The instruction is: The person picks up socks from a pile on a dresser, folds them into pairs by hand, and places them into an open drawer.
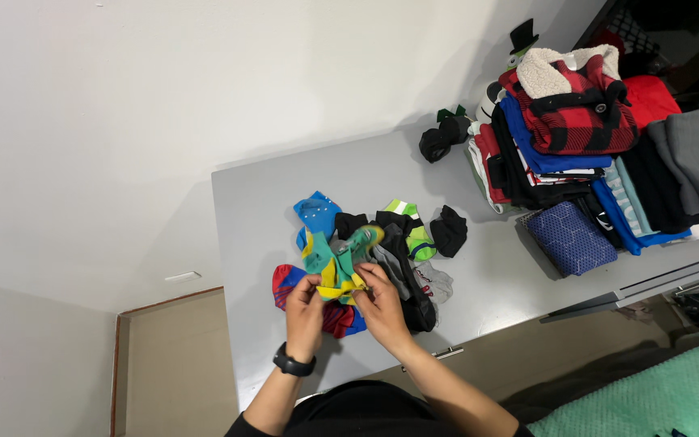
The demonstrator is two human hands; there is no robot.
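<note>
Head view check — what did you have?

— Both hands pinched one teal-and-yellow sock (335,271): left hand (304,311) gripped its near-left edge, right hand (380,303) its near-right edge, above the sock pile (390,251) on the grey dresser top (269,194).

— Risks?

— I judged the sock could slip from my fingertips, the grip was shallow. My wrists hung near the red-and-blue sock (285,285) at the near edge; a nudge might have pushed it off.

— Packages, labels, signs?

— None I could make out. Far right, a folded clothes stack (576,137) with a red-black plaid jacket on top; a balled black sock pair (440,139) left of it.
</note>
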